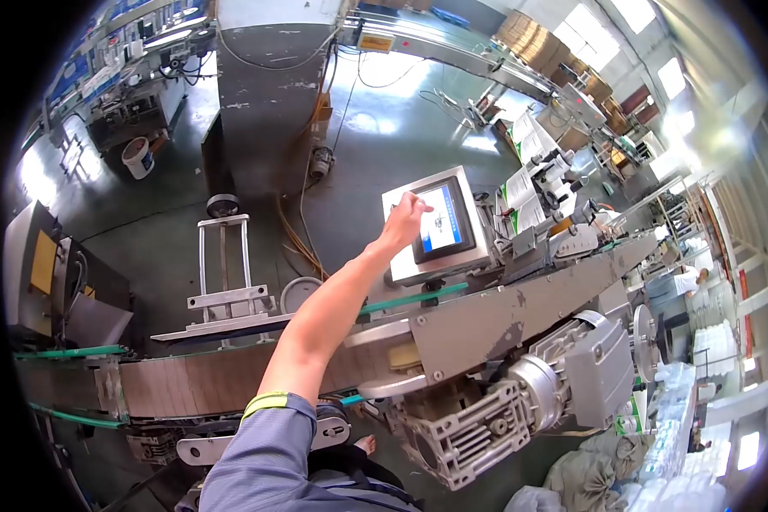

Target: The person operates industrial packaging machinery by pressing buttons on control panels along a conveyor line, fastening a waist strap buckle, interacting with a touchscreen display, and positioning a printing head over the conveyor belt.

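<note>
My left hand (406, 218) reaches over a touchscreen panel (441, 224) set in a light metal box (398, 270). One finger points at the lit display and seems to touch it; the other fingers are partly curled, and the hand holds nothing. My bare forearm crosses above a conveyor (196, 375) with a brown slatted belt and green guide rails. I do not see my right hand clearly; a small patch of skin shows low down beside my dark clothing, too small to tell whether it is hand or foot.
A motor with a finned gearbox (469, 431) juts out beside the conveyor. Past the panel stand labelling rolls (525, 200). A metal cabinet (38, 269) is at the left, a white bucket (137, 159) farther back. Sacks (584, 474) lie at the lower right.
</note>
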{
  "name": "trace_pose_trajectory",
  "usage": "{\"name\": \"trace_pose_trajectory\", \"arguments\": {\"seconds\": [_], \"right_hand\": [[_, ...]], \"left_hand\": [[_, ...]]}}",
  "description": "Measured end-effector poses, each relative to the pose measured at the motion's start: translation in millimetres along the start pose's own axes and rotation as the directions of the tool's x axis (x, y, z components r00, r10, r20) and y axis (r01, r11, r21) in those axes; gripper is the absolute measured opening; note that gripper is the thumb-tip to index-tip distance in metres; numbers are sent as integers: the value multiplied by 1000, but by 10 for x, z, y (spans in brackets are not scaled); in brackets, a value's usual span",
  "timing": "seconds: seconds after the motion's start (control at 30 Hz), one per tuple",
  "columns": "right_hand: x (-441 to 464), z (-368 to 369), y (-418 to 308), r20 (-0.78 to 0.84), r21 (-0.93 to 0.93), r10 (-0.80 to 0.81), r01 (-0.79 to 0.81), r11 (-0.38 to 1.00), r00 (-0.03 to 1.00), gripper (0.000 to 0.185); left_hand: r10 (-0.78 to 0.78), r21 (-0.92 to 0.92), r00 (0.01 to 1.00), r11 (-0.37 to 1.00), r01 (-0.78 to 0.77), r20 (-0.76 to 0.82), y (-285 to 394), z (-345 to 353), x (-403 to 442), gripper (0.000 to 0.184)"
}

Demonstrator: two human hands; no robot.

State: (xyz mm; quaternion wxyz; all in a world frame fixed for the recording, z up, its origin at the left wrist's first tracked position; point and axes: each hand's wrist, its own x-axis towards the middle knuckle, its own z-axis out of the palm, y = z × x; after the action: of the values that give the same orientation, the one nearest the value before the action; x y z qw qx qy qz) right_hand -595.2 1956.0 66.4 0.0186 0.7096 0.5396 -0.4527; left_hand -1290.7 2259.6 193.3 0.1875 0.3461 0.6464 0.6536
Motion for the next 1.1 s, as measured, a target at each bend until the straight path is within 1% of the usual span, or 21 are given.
{"name": "trace_pose_trajectory", "arguments": {"seconds": [0.03,0.1,0.13,0.17,0.23,0.3,0.37,0.4,0.5,0.57,0.6,0.67,0.7,0.77,0.87,0.9,0.97,1.07,1.1], "right_hand": [[-7,38,-10,2,3,8,-8,1000,1000,28],[-42,70,-30,3,4,21,-21,1000,1000,28],[-52,86,-51,6,4,23,-23,1000,1000,29],[-60,101,-75,7,4,26,-26,1000,1000,29],[-62,121,-38,14,3,32,-32,999,999,29],[-71,115,-37,18,1,30,-30,1000,999,30],[-82,102,-42,20,5,25,-25,1000,999,30],[-87,98,-41,23,8,27,-28,1000,999,31],[-94,69,-44,27,3,30,-30,1000,999,32],[-94,61,-32,26,3,33,-33,999,999,32],[-100,52,-24,26,0,34,-34,999,999,33],[-110,39,-6,24,-1,35,-35,999,999,33],[-115,34,5,23,-4,36,-36,999,999,34],[-138,16,38,19,-10,35,-35,999,999,35],[-193,-3,125,17,-27,28,-28,999,999,36],[-203,-6,151,16,-34,26,-25,999,1000,37],[-223,-14,204,17,-47,12,-11,999,1000,38],[-262,0,210,20,-61,-9,10,998,1000,39],[-286,8,217,-7,-68,63,-63,996,998,40]], "left_hand": [[-7,-6,1000,1000,7,9,-2,13,10,32],[-68,41,992,997,65,102,5,24,35,32],[-21,2,999,1000,21,33,-64,29,76,31],[-22,0,999,1000,22,35,-94,-10,123,31],[-107,-72,991,992,101,-83,-8,-145,101,31],[-108,-105,990,990,98,-94,133,-262,23,30],[-172,-160,984,973,164,-40,169,-333,0,26],[-175,-162,984,973,166,-41,105,-331,20,26],[-176,-143,984,975,171,-20,-66,-313,78,27],[-103,-87,994,991,100,-28,-43,-271,88,28],[-105,-90,994,991,102,-28,-98,-234,117,28],[-49,-47,998,998,47,-42,-219,-153,192,33],[-49,-49,998,998,47,-42,-212,-133,212,33],[-91,8,996,996,91,-16,-201,-86,238,33],[-115,59,993,992,116,-23,-235,-51,286,33],[-114,58,993,992,115,-22,-203,-62,286,33],[-153,-20,986,988,152,-60,-147,-97,276,33],[-135,-8,988,991,134,-76,-182,-101,314,33],[-135,-6,988,991,135,-76,-193,-88,320,33]]}}
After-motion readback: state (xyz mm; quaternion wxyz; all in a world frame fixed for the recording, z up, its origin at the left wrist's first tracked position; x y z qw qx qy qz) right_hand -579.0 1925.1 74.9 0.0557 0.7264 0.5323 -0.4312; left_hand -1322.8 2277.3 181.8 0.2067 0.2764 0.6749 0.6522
